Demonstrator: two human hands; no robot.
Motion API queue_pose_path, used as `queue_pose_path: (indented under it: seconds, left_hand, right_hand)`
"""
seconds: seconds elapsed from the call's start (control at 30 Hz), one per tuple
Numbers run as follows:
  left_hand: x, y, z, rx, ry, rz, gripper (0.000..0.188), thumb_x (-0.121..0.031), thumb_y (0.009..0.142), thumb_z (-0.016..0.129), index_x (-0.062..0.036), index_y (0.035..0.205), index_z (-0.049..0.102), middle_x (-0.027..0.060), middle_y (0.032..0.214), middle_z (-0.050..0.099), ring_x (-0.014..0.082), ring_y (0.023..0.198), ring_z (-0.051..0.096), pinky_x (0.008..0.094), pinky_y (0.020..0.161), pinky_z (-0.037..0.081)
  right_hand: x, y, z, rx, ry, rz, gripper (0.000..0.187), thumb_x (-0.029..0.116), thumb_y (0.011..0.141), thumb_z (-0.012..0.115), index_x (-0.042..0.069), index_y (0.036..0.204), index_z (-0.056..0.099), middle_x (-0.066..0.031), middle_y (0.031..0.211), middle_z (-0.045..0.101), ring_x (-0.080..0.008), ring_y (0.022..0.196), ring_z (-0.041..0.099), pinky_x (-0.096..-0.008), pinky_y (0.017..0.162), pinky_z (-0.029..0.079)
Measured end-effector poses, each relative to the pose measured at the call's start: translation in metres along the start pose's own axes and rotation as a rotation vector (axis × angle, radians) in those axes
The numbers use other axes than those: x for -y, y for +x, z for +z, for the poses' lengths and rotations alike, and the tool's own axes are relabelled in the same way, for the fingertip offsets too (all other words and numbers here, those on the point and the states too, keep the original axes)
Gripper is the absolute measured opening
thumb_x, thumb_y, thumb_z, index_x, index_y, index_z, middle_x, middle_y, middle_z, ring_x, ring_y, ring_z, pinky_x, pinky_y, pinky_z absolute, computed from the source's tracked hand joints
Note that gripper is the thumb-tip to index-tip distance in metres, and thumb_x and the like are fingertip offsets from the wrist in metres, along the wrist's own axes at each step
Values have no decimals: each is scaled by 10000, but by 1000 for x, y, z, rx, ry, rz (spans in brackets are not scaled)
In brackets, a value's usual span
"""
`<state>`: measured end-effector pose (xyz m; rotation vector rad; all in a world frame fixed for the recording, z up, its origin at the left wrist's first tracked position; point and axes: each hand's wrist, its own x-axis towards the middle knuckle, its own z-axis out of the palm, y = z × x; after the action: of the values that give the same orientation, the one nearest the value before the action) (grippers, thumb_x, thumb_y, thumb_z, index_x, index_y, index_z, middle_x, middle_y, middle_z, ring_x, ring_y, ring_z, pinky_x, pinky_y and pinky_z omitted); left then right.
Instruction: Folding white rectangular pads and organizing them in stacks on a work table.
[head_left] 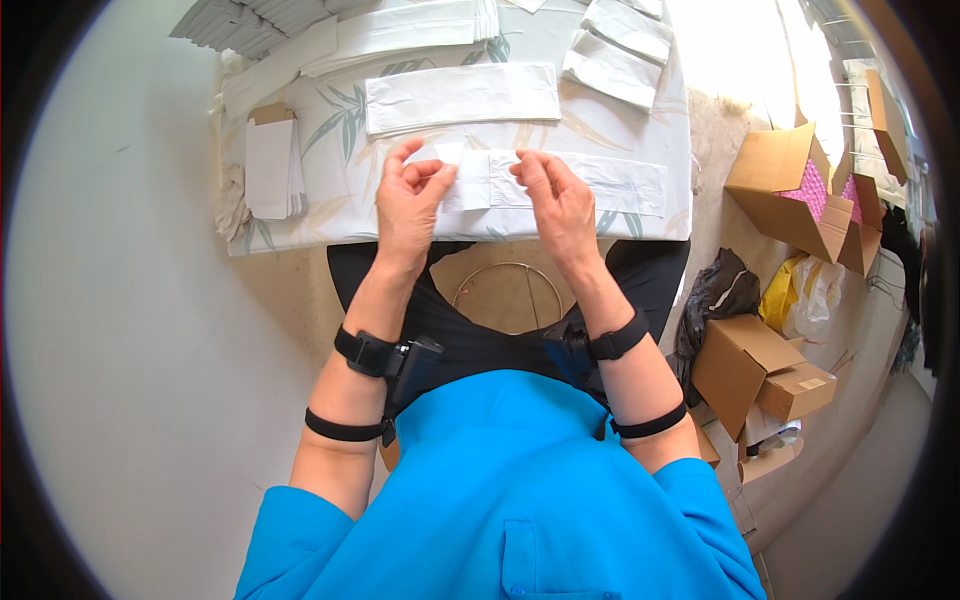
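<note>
My left hand (408, 205) is closed, thumb and forefinger pinched at the left edge of a small white paper piece (472, 182). That piece lies across the left end of a long, flat, folded white strip (620, 185) near the table's front edge. Over the strip, right of the paper piece, my right hand (562, 205) is closed with its thumb and fingertips together. Whatever may be between those fingertips is too small to make out. Just beyond both hands lies a flat stack of folded white pieces (462, 98).
A leaf-patterned cloth covers the table (335, 185). White cards (273, 165) lie at its left; more folded white stacks (615, 65) lie farther back. On the floor to the right are open cardboard boxes (775, 180), a black bag (720, 300) and a smaller carton (797, 390).
</note>
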<state>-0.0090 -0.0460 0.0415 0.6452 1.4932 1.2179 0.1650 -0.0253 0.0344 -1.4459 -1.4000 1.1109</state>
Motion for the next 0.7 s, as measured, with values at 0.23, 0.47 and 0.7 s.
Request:
queue_pose_path:
  seconds: [0.23, 0.47, 0.7]
  left_hand:
    - [1, 1, 46, 221, 86, -29, 501, -95, 907, 635, 21, 1324, 383, 65, 966, 654, 107, 908, 612, 239, 818, 483]
    - [8, 10, 40, 407, 10, -27, 356, -106, 957, 542, 22, 1275, 449, 127, 1064, 654, 177, 947, 647, 287, 884, 496]
    - [33, -2, 3, 100, 600, 244, 235, -77, 893, 571, -12, 1118, 596, 85, 1024, 646, 155, 843, 632, 292, 746, 515]
  right_hand:
    - [7, 23, -17, 225, 470, 496, 808, 681, 893, 435, -44, 1228, 552, -103, 928, 658, -139, 852, 615, -273, 781, 498]
    - [-41, 15, -20, 32, 181, 466, 462, 301, 808, 689, 5, 1156, 620, -71, 871, 683, -130, 749, 634, -266, 710, 503]
    - [-54, 13, -28, -157, -139, 294, 336, 85, 774, 622, 6, 1100, 628, -66, 791, 680, -167, 684, 649, -302, 670, 526]
